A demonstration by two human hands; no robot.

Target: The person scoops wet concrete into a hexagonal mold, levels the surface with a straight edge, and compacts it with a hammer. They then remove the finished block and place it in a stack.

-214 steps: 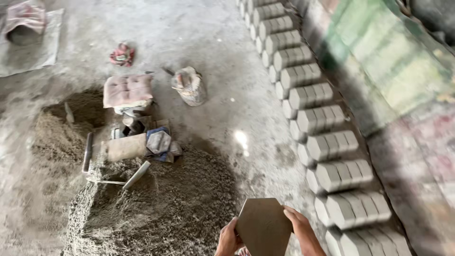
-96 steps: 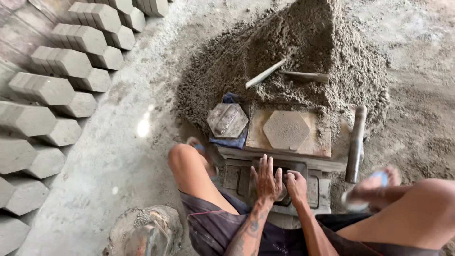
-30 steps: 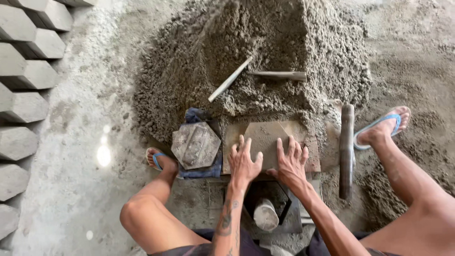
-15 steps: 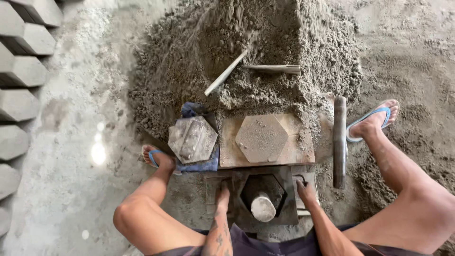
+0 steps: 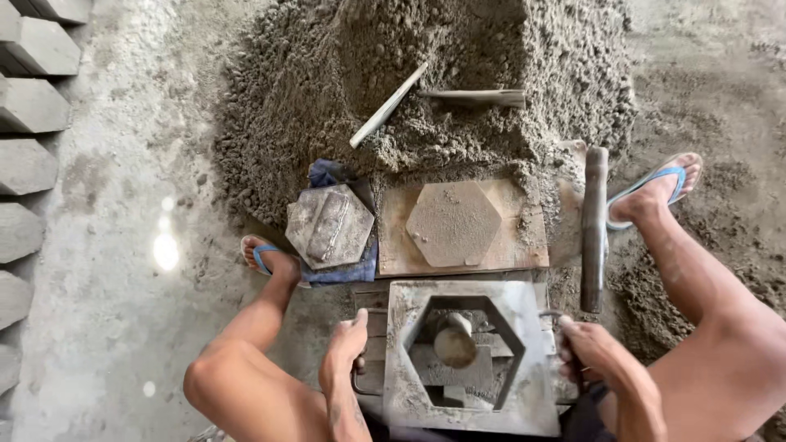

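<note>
A grey metal mould frame (image 5: 524, 393) with a hexagonal opening stands between my knees. A round piston (image 5: 453, 340) shows inside the opening. My left hand (image 5: 345, 348) grips a handle on the frame's left side. On the right side, my right hand (image 5: 588, 350) is closed on the other handle. Just beyond the frame lies a wooden board (image 5: 524, 245) carrying a dusty hexagonal plate (image 5: 453, 223). A hexagonal metal lid (image 5: 330, 225) rests on a blue cloth (image 5: 348, 268) left of the board.
A large pile of damp sand mix (image 5: 426, 74) rises behind the board, with two tool handles (image 5: 389, 105) lying on it. A long dark metal bar (image 5: 594, 229) lies right of the board. Grey hexagonal blocks (image 5: 33, 106) line the left edge. My sandalled feet flank the mould.
My hands have come off the hexagonal plate on the board and drawn back to the two sides of the mould frame. More of the frame now shows.
</note>
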